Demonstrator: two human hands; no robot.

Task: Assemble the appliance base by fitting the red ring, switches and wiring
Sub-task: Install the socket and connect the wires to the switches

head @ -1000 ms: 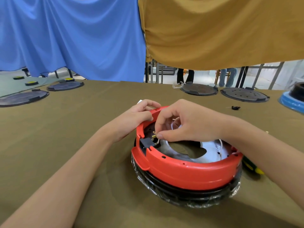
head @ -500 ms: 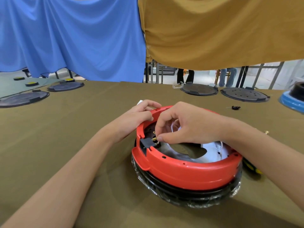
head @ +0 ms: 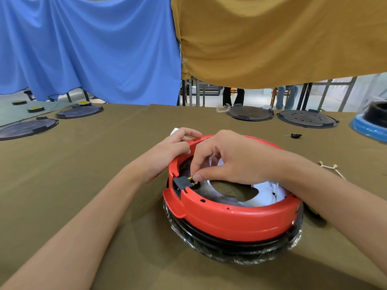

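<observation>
the red ring [head: 230, 216] sits at the centre of our olive table [head: 83, 164], on a black base wrapped in clear film [head: 209, 245]. at its nine o'clock, our right hand [head: 234, 160] pinches a small brass terminal [head: 191, 178] beside the black switch [head: 180, 183] set in the wall. our left hand [head: 167, 151] clasps the rim at ten o'clock, fingers curled over it.

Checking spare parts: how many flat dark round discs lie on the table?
4. Two at far left: one near the edge, one behind it. Two at far right: a plain one and a perforated one. More may lie out of view.
</observation>
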